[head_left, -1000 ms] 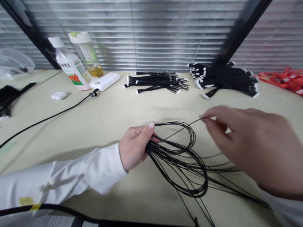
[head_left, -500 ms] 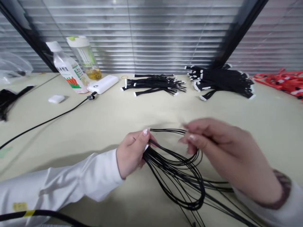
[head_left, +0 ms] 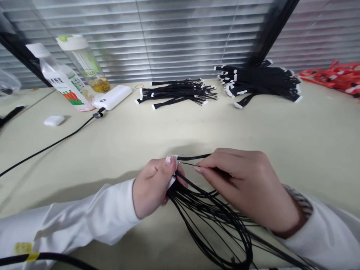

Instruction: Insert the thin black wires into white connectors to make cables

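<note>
My left hand (head_left: pixel 153 183) is closed on white connectors, one white connector (head_left: pixel 175 162) showing at the thumb and another white connector (head_left: pixel 171 182) just below. From these a bundle of thin black wires (head_left: pixel 202 202) loops down and to the right over the table. My right hand (head_left: pixel 242 183) pinches a single black wire (head_left: pixel 189 164) between thumb and forefinger. The wire's bare tip lies close to the upper connector; whether it has entered a slot I cannot tell. A few other wires run from that connector behind my right fingers.
Behind are a pile of short black cables (head_left: pixel 176 93), a larger stack of black cables (head_left: pixel 261 82) and red cables (head_left: pixel 333 78). At left stand a juice bottle (head_left: pixel 63 80) and a tumbler (head_left: pixel 84 63), near a white power bank (head_left: pixel 112 98) and small white case (head_left: pixel 54 120).
My right hand has moved left and closed on one wire, bringing its tip near the connector. My left hand keeps its hold. The whole view has shifted a little.
</note>
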`<state>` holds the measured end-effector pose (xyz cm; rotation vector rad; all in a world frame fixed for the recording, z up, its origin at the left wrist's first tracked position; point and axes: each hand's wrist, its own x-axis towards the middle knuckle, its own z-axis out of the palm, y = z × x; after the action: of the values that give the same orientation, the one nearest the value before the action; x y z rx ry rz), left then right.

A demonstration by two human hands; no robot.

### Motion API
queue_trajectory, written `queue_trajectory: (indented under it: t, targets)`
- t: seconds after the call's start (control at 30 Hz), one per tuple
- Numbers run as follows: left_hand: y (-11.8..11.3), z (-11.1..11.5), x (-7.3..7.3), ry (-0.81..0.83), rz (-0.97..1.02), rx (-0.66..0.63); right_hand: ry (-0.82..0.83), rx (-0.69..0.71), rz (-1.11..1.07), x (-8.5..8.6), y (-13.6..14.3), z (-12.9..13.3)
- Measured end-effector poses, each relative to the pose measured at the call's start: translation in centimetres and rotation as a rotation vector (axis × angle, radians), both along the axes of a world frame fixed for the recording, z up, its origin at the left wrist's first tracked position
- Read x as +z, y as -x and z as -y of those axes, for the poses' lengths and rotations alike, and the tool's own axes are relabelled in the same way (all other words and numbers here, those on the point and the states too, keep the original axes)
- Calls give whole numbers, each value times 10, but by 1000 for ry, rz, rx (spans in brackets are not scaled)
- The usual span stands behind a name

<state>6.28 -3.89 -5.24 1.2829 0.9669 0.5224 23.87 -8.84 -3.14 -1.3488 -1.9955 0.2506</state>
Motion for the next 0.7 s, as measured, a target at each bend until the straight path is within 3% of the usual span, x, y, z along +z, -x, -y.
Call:
queue_trajectory:
  t: [0.7]
  targets:
    - [3, -5, -1, -4, -5, -126, -118, 1, 196, -4, 2, 4]
